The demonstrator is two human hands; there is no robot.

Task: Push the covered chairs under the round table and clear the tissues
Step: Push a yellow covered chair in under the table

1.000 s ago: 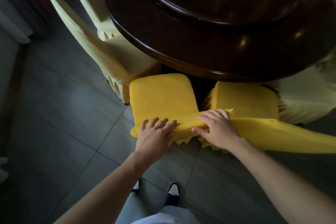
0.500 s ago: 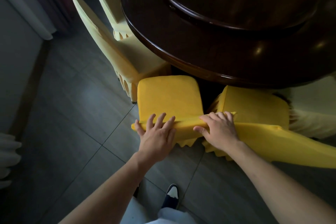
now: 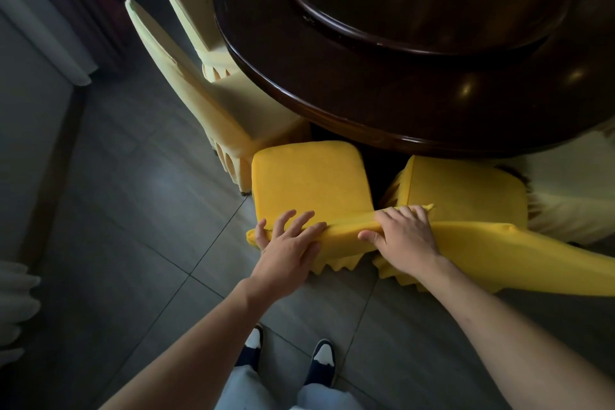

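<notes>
A chair in a bright yellow cover (image 3: 309, 176) stands in front of me, its seat reaching the rim of the dark round table (image 3: 332, 83). My left hand (image 3: 286, 250) lies over the left end of its backrest top with the fingers spread and the thumb wrapped around the end. My right hand (image 3: 402, 236) grips the right end of the same backrest. A second yellow-covered chair (image 3: 466, 196) stands close on the right, its backrest running off to the right. No tissues are in view.
Two pale yellow covered chairs (image 3: 213, 103) sit at the table's left side, and a pale cover (image 3: 572, 183) shows at the right. A raised turntable (image 3: 416, 0) tops the table. Grey floor tiles (image 3: 133, 210) spread to the left, with a wall and curtain beyond. My shoes (image 3: 289, 359) are below.
The view has shifted, with the table and chairs now sitting further right. Both hands stay on the yellow chair's backrest; my left thumb now wraps its end.
</notes>
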